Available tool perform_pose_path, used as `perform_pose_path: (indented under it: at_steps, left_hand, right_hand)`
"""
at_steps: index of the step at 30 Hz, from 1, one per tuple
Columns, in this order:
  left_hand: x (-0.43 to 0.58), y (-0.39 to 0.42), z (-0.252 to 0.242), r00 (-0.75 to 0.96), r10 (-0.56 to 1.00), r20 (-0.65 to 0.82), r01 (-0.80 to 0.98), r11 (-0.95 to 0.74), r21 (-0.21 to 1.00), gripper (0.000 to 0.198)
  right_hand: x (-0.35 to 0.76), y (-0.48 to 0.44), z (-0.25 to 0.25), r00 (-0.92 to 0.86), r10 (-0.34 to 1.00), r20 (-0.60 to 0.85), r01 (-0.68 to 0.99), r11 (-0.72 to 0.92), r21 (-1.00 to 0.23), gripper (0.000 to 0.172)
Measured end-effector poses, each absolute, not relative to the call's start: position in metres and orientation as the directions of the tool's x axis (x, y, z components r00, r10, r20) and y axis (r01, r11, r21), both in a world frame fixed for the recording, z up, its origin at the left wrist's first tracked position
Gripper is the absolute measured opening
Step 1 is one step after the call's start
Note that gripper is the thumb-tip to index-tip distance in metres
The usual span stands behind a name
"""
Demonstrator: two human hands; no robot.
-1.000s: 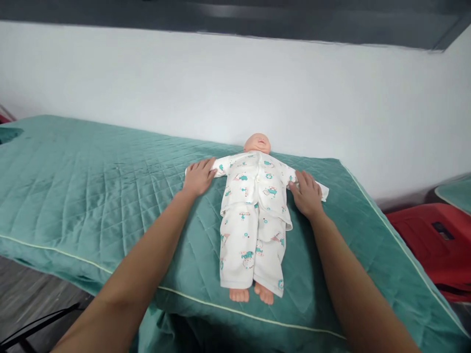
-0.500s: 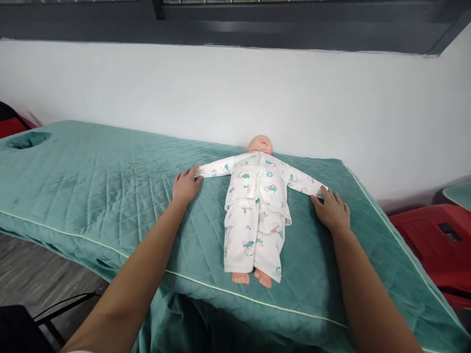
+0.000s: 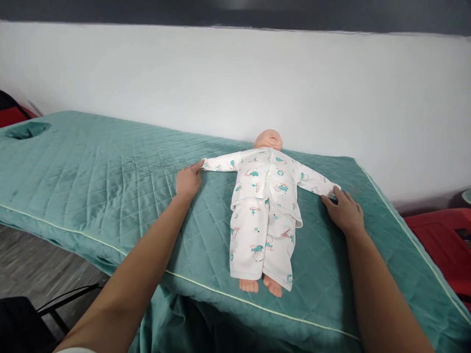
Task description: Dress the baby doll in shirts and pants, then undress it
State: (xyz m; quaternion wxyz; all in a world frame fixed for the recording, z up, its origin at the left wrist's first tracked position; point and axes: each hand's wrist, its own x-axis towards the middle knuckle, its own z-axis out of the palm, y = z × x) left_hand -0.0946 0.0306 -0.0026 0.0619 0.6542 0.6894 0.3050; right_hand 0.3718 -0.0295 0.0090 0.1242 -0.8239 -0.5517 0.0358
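Note:
A baby doll (image 3: 268, 139) lies on its back on the green quilted bed cover, dressed in a white printed pajama top (image 3: 267, 179) and matching pajama pants (image 3: 247, 245). Its arms are spread to both sides and its bare feet stick out of the pant legs. My left hand (image 3: 189, 179) pinches the end of the sleeve on the left. At the end of the other sleeve (image 3: 318, 183), my right hand (image 3: 345, 212) grips the cuff between thumb and fingers. The doll's hands are hidden.
The bed (image 3: 110, 181) stands against a white wall (image 3: 221, 78), with a face hole (image 3: 27, 130) at its far left end. Red cases or chairs (image 3: 441, 245) are beyond the right edge. A black chair-like object (image 3: 24, 323) is at lower left.
My view has shifted a little, so the doll appears slightly lower and further right. The fingers of both hands, flatter before, have closed on the sleeve ends.

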Motion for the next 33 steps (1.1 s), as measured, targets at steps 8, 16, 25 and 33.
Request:
perform_pose_path:
  at_steps: [8, 16, 25, 33]
  left_hand:
    - [-0.098, 0.045, -0.001, -0.314, 0.900, 0.303, 0.827, 0.103, 0.553, 0.043]
    - [-0.100, 0.050, -0.006, -0.256, 0.923, 0.286, 0.836, 0.063, 0.545, 0.043]
    - [-0.107, 0.057, -0.015, -0.273, 0.890, 0.365, 0.770, -0.026, 0.637, 0.041]
    - [-0.107, 0.059, -0.017, -0.294, 0.896, 0.332, 0.630, -0.080, 0.773, 0.040]
  right_hand:
    - [0.378, -0.025, 0.004, 0.387, 0.916, 0.108, 0.899, -0.349, -0.264, 0.070]
    - [0.373, -0.025, 0.007, 0.407, 0.907, 0.111, 0.895, -0.371, -0.249, 0.062]
    - [0.371, -0.028, 0.006, 0.389, 0.912, 0.129, 0.903, -0.350, -0.250, 0.066]
    - [0.373, -0.026, 0.005, 0.358, 0.920, 0.158, 0.921, -0.321, -0.220, 0.064]
